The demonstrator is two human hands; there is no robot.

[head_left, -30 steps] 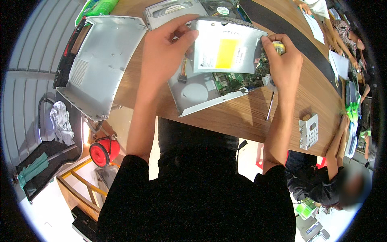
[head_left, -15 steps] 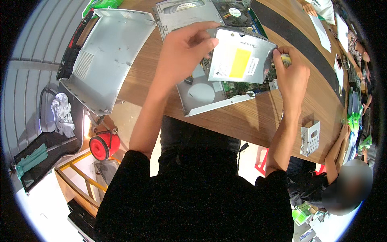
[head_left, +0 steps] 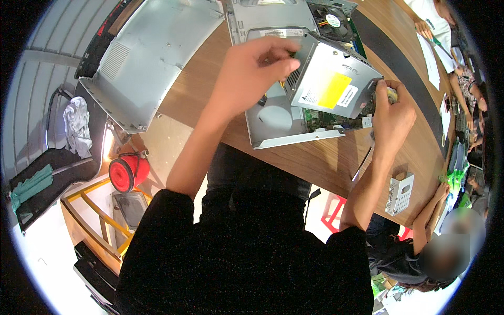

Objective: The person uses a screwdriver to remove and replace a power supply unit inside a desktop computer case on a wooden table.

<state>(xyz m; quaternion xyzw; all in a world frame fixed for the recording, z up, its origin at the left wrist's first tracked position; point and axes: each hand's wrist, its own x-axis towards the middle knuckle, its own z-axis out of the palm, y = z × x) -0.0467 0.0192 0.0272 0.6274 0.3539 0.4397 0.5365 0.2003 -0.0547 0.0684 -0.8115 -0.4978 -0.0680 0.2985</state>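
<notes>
A silver metal power supply (head_left: 317,79), with yellow and white labels, is tilted above an opened computer case (head_left: 262,126). My right hand (head_left: 392,118) grips its right edge and also holds a screwdriver (head_left: 361,164), whose shaft points down below the palm. At the left edge of the power supply hovers my left hand (head_left: 252,73), thumb and forefinger apart and slightly blurred, holding nothing visible. Inside the case, a green circuit board (head_left: 323,118) shows partly beneath the power supply. A black fan (head_left: 332,22) sits behind it.
The removed case cover (head_left: 157,47) lies on the table at the left. A perforated metal bracket (head_left: 400,194) rests near the right front edge. Another person's arm (head_left: 428,212) reaches onto the table beyond it. On the floor at left is a red round object (head_left: 126,172).
My left hand has let go of the power supply's upper left corner and moved slightly away. My right hand still holds it. The whole view has shifted.
</notes>
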